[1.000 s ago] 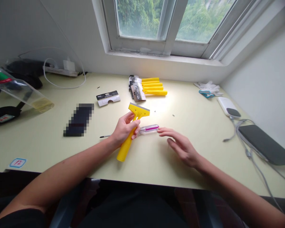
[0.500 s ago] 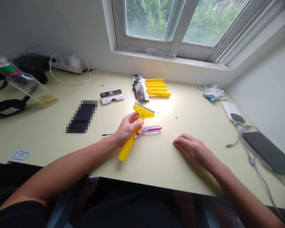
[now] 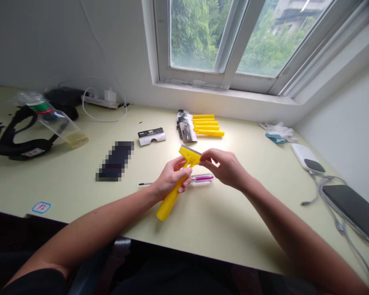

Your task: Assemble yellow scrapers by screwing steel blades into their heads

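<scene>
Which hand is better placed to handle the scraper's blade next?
Right, probably: the right hand is at the blade end of the yellow scraper, while the left hand grips the handle.

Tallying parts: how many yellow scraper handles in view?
6: the scraper in the left hand, its head touched by the right hand; five handles lined up by the packs, overlapping, so more may be hidden.

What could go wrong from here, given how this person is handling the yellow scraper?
The right hand is at the head of the yellow scraper, close to its metal blade, so a slip might nick the fingers. The left hand grips the handle just above the clear-handled screwdriver, so a dropped scraper could strike it or knock it aside.
</scene>
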A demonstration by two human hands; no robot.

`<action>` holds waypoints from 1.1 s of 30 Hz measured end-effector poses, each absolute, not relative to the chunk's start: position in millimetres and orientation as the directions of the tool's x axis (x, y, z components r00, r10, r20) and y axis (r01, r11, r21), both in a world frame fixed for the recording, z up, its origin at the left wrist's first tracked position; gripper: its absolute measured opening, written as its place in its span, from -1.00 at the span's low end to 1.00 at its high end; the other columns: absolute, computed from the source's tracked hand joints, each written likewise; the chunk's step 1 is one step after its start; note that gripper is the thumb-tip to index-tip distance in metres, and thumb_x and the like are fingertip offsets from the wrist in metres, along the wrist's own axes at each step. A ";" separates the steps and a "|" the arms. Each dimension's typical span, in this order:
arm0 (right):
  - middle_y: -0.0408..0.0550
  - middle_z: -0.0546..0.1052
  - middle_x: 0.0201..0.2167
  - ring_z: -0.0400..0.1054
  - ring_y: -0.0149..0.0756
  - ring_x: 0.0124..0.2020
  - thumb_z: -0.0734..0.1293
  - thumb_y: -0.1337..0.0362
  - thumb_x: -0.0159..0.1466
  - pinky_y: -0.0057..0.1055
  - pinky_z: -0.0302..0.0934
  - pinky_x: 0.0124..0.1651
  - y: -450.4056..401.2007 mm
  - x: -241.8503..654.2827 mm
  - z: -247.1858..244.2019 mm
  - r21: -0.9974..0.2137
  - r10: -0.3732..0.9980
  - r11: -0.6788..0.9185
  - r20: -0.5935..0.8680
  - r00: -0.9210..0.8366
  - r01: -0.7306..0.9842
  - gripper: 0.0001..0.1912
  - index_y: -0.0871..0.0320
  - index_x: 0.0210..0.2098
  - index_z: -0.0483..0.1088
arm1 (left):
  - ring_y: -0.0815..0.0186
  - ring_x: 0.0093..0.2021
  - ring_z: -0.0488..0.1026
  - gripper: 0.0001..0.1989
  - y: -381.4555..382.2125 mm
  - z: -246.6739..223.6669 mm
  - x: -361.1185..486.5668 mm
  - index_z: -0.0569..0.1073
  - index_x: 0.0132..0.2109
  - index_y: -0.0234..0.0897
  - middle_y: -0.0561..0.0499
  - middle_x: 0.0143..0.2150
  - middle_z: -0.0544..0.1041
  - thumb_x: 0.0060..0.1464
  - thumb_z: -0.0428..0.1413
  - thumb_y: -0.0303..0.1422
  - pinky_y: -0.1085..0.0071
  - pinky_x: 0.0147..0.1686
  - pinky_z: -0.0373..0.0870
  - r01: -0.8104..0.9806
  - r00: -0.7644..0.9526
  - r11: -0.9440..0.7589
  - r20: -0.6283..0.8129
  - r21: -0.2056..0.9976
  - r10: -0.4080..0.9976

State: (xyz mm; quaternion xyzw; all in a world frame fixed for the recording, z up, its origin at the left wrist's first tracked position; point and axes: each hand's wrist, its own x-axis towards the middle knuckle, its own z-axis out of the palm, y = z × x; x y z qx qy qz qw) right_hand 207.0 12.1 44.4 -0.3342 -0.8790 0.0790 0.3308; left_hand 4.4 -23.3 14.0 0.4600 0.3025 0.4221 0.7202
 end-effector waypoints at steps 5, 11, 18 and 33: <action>-0.16 0.53 -0.45 0.31 -0.47 -0.50 0.38 0.32 0.26 -0.49 0.18 -0.41 12.9 207.5 42.4 -0.366 0.646 0.759 0.526 -0.553 0.538 -0.91 0.14 -0.37 0.39 | 0.52 -0.66 0.21 -0.50 -20.8 10.1 1.1 0.31 0.18 -0.31 0.18 -0.55 0.30 0.12 0.19 -0.32 0.61 -0.72 0.14 -0.323 0.483 0.197 -0.018 0.926 0.875; -0.15 0.49 -0.44 0.30 -0.43 -0.45 0.43 0.26 0.22 -0.46 0.17 -0.38 15.9 212.9 43.6 -0.444 0.705 0.708 0.494 -0.510 0.549 -0.87 0.14 -0.36 0.39 | 0.54 -0.66 0.18 -0.56 -22.3 13.7 0.5 0.33 0.16 -0.29 0.18 -0.55 0.30 0.15 0.17 -0.35 0.63 -0.71 0.14 -0.302 0.518 0.222 -0.036 0.927 0.855; -0.18 0.41 -0.48 0.25 -0.44 -0.46 0.43 0.23 0.21 -0.45 0.16 -0.38 22.0 211.6 30.8 -0.646 0.799 0.597 0.425 -0.426 0.475 -0.81 0.14 -0.39 0.34 | 0.56 -0.65 0.14 -0.58 -21.7 11.4 1.6 0.31 0.11 -0.27 0.18 -0.51 0.29 0.12 0.18 -0.36 0.66 -0.73 0.11 -0.342 0.525 0.291 -0.076 0.894 0.848; -0.04 0.42 -0.30 0.31 -0.33 -0.32 0.26 0.21 0.34 -0.37 0.22 -0.31 20.6 211.9 28.3 -0.639 0.808 0.581 0.525 -0.266 0.504 -0.83 0.13 -0.32 0.43 | 0.61 -0.62 0.16 -0.62 -18.1 11.8 2.8 0.34 0.04 -0.22 0.10 -0.31 0.35 0.07 0.21 -0.37 0.69 -0.75 0.11 -0.401 0.434 0.294 -0.103 0.868 0.895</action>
